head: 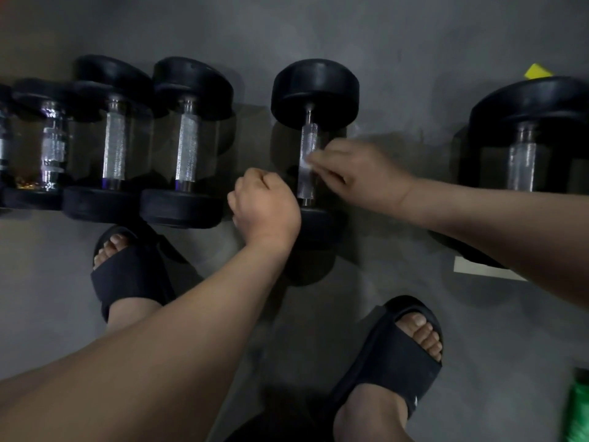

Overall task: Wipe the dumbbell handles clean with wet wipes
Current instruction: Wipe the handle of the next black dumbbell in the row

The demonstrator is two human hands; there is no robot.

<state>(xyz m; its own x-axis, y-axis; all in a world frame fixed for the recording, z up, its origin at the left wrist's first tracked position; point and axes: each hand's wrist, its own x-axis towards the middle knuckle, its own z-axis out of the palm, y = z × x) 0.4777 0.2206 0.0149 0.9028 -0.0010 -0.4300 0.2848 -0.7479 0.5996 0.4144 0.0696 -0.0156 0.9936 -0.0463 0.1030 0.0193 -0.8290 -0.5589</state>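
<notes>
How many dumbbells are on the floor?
6 dumbbells: one cut off at the left edge, three beside it, one that the right hand wipes, one at right. More may be out of view.

A gym: black dumbbells [186,141] lined up on grey floor [414,43]

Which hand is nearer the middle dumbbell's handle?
Right. The right hand holds a wipe against the handle; the left hand, a fist, sits lower left by the near plate.

Dumbbells [186,207] on grey floor [414,43]
</notes>
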